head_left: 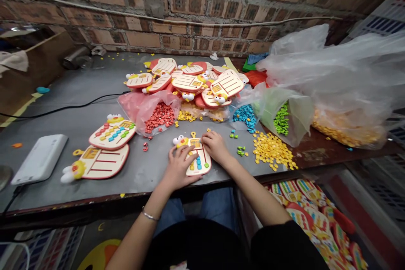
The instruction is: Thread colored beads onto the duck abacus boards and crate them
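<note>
A cream toy board (205,171) with a duck head, slots and blue, yellow and green pieces lies on the grey table mat near the front edge. My left hand (179,168) rests on the board's left side with its fingers spread. At the board's upper right, my right hand (215,145) has its fingers bent together; whatever they may pinch is too small to make out. Small green pieces (241,150) and a heap of yellow pieces (274,149) lie right of the hands. Two more duck boards (104,162) overlap at the left, the upper one filled with coloured pieces.
Behind the hands are piled boards (190,81) and bags of red (160,117), blue (245,117) and green pieces (281,119). A white power bank (40,158) and black cable are at left. Finished-looking boards (313,211) fill a container below right.
</note>
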`<control>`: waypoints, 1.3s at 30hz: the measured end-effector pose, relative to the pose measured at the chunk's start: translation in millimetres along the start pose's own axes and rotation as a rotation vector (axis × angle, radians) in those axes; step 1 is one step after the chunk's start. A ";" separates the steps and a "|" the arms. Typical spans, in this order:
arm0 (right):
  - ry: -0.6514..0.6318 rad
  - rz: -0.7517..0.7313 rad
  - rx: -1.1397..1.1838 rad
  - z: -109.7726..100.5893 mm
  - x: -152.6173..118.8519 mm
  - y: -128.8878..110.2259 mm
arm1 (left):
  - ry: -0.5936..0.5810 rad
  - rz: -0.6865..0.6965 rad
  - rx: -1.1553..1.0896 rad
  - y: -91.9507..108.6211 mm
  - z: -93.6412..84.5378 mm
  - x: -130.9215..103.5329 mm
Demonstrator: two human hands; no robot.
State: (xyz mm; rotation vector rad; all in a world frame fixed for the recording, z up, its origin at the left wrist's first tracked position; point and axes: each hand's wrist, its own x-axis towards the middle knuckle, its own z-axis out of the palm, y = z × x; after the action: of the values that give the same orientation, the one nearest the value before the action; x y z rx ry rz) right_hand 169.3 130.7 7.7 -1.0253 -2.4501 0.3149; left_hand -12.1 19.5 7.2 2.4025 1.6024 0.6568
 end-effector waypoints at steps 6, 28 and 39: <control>-0.070 -0.070 0.083 -13.4 -4.1 7.7 | 0.001 -0.005 -0.017 0.5 0.9 0.6; 0.134 0.366 -0.054 -44.1 -37.0 73.8 | -0.034 -0.020 0.004 0.9 -0.9 2.6; 0.090 0.090 0.328 2.2 -5.8 -2.1 | -0.034 -0.023 0.016 2.7 -1.8 3.8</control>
State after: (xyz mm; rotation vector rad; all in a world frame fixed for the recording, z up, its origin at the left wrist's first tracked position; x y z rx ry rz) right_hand 170.5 125.0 4.7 -0.9831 -2.1822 0.6609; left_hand -9.5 21.7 10.8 2.3891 1.6256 0.5988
